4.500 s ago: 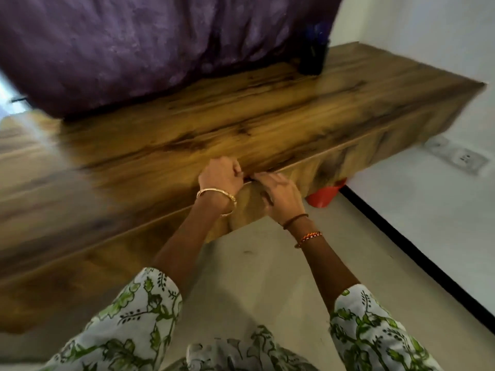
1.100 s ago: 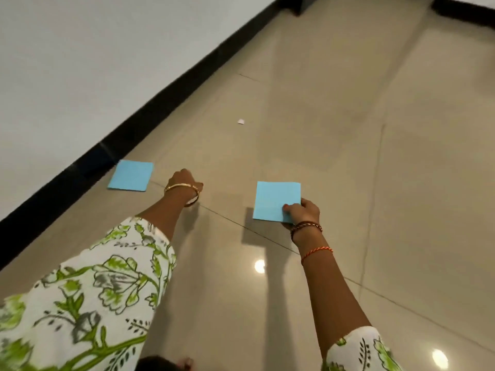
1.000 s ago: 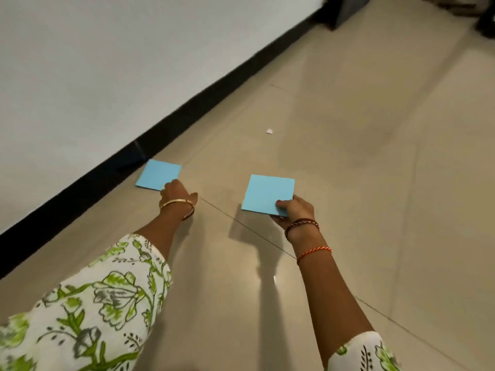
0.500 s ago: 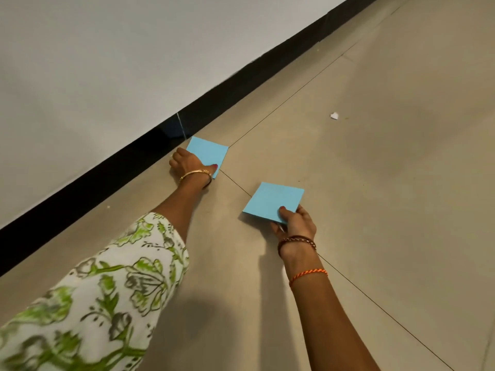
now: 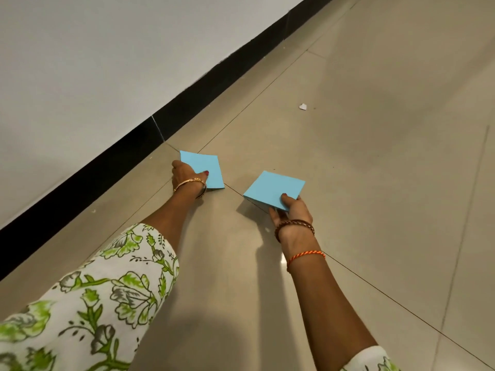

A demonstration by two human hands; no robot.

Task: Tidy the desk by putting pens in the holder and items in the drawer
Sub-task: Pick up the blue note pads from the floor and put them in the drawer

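Note:
Two light blue square paper pads are down at floor level. My left hand (image 5: 187, 174) pinches the left blue pad (image 5: 205, 167) at its near edge, thumb on top, close to the black skirting. My right hand (image 5: 292, 211) grips the right blue pad (image 5: 273, 188) by its near corner, thumb on top and fingers beneath; this pad is lifted slightly off the tiles and casts a shadow. The desk, the drawer and the pen holder are out of view.
A white wall (image 5: 93, 62) with a black skirting board (image 5: 187, 103) runs diagonally along the left. Beige glossy floor tiles (image 5: 375, 183) fill the rest. A small white paper scrap (image 5: 303, 106) lies on the floor further away.
My left hand has closed its thumb and fingers on the left pad and turned it. The right hand keeps its grip and has raised its pad a little.

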